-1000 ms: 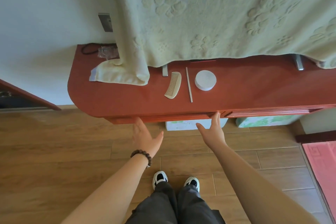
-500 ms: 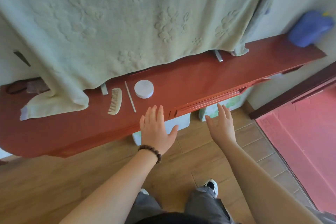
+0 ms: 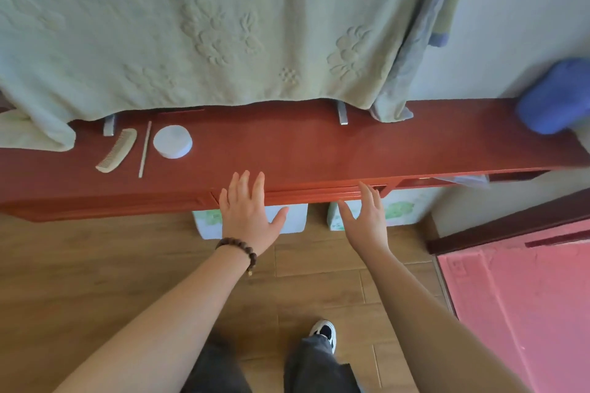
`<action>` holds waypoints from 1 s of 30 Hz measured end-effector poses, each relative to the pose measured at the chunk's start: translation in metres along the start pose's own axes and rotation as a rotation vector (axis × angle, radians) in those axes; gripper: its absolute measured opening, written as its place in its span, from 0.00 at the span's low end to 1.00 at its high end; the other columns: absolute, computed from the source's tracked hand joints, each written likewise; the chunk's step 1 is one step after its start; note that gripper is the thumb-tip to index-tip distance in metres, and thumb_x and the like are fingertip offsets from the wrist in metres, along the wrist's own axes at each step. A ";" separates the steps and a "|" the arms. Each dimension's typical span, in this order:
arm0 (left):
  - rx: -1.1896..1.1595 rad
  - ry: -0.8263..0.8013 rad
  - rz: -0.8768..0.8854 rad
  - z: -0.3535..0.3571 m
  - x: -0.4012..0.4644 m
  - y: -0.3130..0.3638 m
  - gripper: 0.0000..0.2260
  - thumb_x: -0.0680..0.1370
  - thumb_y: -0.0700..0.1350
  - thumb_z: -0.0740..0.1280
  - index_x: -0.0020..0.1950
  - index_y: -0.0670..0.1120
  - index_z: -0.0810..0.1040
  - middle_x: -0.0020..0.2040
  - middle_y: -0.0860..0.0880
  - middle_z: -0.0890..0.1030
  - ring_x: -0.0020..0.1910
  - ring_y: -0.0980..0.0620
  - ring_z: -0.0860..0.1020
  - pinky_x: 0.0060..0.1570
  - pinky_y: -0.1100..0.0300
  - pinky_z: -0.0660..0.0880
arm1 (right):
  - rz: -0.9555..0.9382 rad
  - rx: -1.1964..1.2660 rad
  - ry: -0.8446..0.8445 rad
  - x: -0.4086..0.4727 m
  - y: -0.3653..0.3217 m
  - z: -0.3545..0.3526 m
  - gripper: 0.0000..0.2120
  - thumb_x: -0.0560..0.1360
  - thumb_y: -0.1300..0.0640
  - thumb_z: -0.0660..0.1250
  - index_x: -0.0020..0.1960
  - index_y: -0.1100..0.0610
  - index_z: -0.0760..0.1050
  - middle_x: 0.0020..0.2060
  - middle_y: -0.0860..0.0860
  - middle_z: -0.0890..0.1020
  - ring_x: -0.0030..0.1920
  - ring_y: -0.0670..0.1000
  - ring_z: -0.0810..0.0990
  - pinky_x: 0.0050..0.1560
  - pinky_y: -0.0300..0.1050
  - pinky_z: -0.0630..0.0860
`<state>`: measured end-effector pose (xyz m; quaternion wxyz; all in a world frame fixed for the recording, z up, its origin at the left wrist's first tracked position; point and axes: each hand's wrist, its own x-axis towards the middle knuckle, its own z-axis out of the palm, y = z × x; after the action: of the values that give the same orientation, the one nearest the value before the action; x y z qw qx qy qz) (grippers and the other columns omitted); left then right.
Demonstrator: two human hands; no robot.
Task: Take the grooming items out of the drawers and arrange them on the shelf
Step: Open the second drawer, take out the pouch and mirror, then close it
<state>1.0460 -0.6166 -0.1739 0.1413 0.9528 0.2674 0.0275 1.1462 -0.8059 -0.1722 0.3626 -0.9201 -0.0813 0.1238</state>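
A long red shelf (image 3: 319,150) runs across the view with drawers along its front edge (image 3: 303,193). On its left part lie a cream comb (image 3: 117,150), a thin pale stick (image 3: 145,148) and a round white jar (image 3: 172,141). My left hand (image 3: 247,210), with a bead bracelet on the wrist, is spread flat with straight fingers over the shelf's front edge. My right hand (image 3: 365,217) is open too, fingertips up at the drawer front. Neither hand holds anything.
A pale green towel (image 3: 207,25) hangs over the back of the shelf. A blue object (image 3: 555,96) sits at the shelf's far right. White boxes (image 3: 255,222) stand on the wooden floor under the shelf. A pink mat (image 3: 523,303) lies at the right.
The view has swung right along the shelf. Both hands have shifted right with it, from the drawer below the comb toward the middle drawer front, staying open.
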 end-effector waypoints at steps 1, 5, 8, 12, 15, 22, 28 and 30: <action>0.013 0.000 -0.013 0.003 0.002 0.007 0.35 0.74 0.63 0.62 0.74 0.46 0.60 0.75 0.41 0.60 0.76 0.41 0.53 0.72 0.39 0.54 | -0.004 0.014 -0.026 0.004 0.007 -0.004 0.29 0.78 0.47 0.62 0.75 0.54 0.59 0.74 0.51 0.61 0.76 0.50 0.53 0.72 0.49 0.57; 0.076 0.023 -0.077 0.007 0.027 0.013 0.38 0.73 0.67 0.59 0.76 0.51 0.54 0.78 0.42 0.50 0.77 0.41 0.47 0.72 0.36 0.49 | 0.028 0.085 -0.117 0.022 0.024 -0.012 0.29 0.77 0.46 0.62 0.75 0.52 0.58 0.74 0.50 0.62 0.75 0.50 0.57 0.70 0.48 0.59; 0.155 -0.038 -0.129 0.014 0.054 0.000 0.40 0.71 0.74 0.51 0.77 0.56 0.48 0.79 0.46 0.44 0.77 0.43 0.42 0.72 0.36 0.44 | 0.063 0.137 -0.182 0.034 0.036 -0.004 0.30 0.77 0.44 0.62 0.75 0.51 0.57 0.74 0.48 0.62 0.74 0.49 0.59 0.69 0.45 0.59; 0.188 -0.152 -0.171 0.041 0.070 -0.018 0.41 0.68 0.77 0.41 0.77 0.59 0.46 0.79 0.49 0.45 0.77 0.45 0.42 0.72 0.36 0.44 | 0.169 0.218 -0.242 0.053 0.058 0.020 0.32 0.76 0.42 0.63 0.75 0.52 0.58 0.71 0.49 0.66 0.71 0.49 0.64 0.63 0.42 0.61; 0.232 -0.074 -0.142 0.056 0.069 -0.025 0.40 0.69 0.76 0.43 0.77 0.58 0.46 0.79 0.49 0.48 0.77 0.43 0.45 0.72 0.36 0.45 | 0.355 0.352 -0.260 0.070 0.075 0.040 0.33 0.75 0.41 0.64 0.74 0.52 0.58 0.70 0.50 0.68 0.70 0.50 0.67 0.62 0.45 0.65; 0.191 0.014 -0.107 0.065 0.071 -0.032 0.39 0.70 0.75 0.46 0.77 0.58 0.50 0.79 0.48 0.52 0.77 0.43 0.48 0.72 0.36 0.45 | 0.556 0.808 -0.236 0.104 0.097 0.086 0.23 0.79 0.50 0.62 0.71 0.54 0.63 0.62 0.48 0.71 0.54 0.48 0.73 0.61 0.50 0.74; 0.183 0.039 -0.093 0.065 0.070 -0.032 0.38 0.71 0.74 0.49 0.77 0.58 0.51 0.79 0.47 0.52 0.77 0.42 0.48 0.71 0.35 0.46 | 0.627 1.320 -0.207 0.104 0.104 0.104 0.21 0.69 0.48 0.72 0.58 0.53 0.72 0.57 0.52 0.78 0.62 0.52 0.76 0.53 0.46 0.77; 0.178 0.042 -0.088 0.065 0.069 -0.032 0.38 0.70 0.74 0.50 0.77 0.58 0.52 0.79 0.47 0.53 0.77 0.42 0.49 0.71 0.35 0.46 | 0.628 1.389 -0.202 0.102 0.105 0.104 0.22 0.71 0.49 0.70 0.62 0.56 0.70 0.52 0.51 0.79 0.59 0.52 0.76 0.59 0.49 0.75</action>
<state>1.0975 -0.5710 -0.2469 0.0513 0.9481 0.3133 0.0173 1.2202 -0.7896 -0.3351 0.7959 -0.4455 0.2473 0.3270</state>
